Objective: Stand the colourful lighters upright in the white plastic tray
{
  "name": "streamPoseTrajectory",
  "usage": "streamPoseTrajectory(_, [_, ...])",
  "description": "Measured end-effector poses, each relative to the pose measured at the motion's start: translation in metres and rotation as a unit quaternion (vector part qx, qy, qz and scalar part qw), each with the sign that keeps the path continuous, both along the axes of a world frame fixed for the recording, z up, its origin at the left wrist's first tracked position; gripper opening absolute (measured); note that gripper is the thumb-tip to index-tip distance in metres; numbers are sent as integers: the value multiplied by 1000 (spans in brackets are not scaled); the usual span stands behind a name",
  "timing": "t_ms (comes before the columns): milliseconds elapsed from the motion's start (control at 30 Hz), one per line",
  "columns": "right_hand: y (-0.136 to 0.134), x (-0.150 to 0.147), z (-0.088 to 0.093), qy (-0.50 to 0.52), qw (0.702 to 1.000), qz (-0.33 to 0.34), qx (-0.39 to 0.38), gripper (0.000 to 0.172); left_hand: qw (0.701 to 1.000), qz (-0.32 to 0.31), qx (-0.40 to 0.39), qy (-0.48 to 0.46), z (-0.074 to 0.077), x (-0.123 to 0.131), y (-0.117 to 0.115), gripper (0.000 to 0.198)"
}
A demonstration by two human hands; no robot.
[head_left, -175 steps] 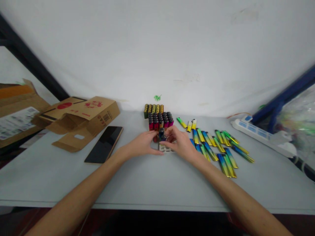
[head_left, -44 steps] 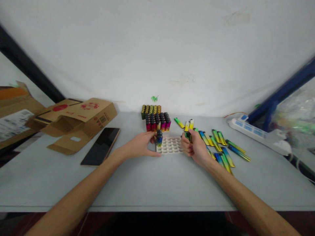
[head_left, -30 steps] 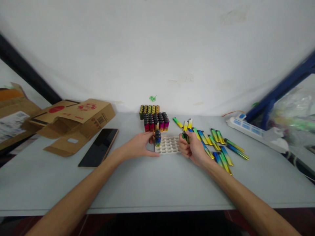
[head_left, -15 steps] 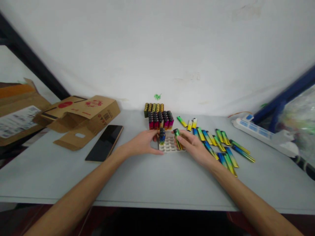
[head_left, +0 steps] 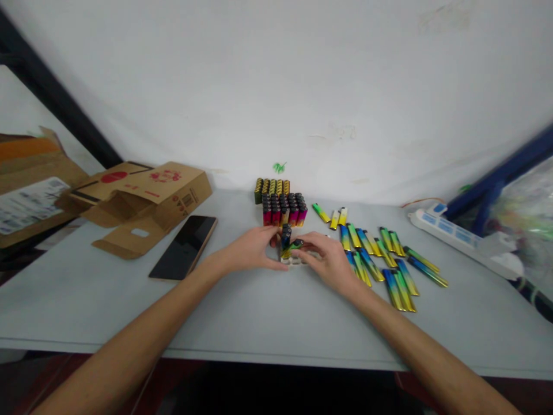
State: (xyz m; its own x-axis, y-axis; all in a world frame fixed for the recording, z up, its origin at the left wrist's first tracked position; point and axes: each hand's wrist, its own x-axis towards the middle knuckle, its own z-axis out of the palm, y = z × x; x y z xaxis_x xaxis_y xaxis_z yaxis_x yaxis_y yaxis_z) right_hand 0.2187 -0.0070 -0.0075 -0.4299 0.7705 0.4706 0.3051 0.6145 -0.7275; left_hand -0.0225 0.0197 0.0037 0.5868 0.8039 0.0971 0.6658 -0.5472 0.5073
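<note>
Possibly a workshop, grey table (head_left: pixel 259 311), cardboard box (head_left: pixel 173 193)

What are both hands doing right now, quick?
Left hand: open, thumb and fingers spread at the left end of the white tray.
Right hand: closed, holding a green lighter tilted over the tray.

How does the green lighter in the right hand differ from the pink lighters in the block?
The green lighter is green and yellow; the pink lighters are mostly pink below their tops. The green lighter is tilted; the pink lighters stand upright. The right hand holds the green lighter; the pink lighters stand in rows behind the tray. Both have dark tops.
</note>
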Motion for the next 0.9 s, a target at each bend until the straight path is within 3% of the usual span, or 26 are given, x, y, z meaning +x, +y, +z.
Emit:
streamPoseTrajectory(200, [3,1,9,-111,989,54,87,15,1000,-9,8,-1,-5,-1,1,58])
streamPoseTrajectory(267, [3,-1,6,-106,991,32,69,13,1000,-9,5,-3,-5,-1,1,58])
streamPoseTrajectory(400, [1,-8,-4,-63,997,-35,8,24,1000,-1,0,1,-1,1,-2,59])
streamPoseTrajectory(567, [0,-11,-11,-93,994,-35,42,18,1000,4,-1,4,3,2,-3,55])
streamPoseTrajectory(767, [2,1,-3,-143,985,-17,93,12,1000,12,-11,2,3,2,-2,55])
streamPoseTrajectory(900, [11,30,7,-209,971,-89,76,9,1000,22,-17,8,7,3,-3,55])
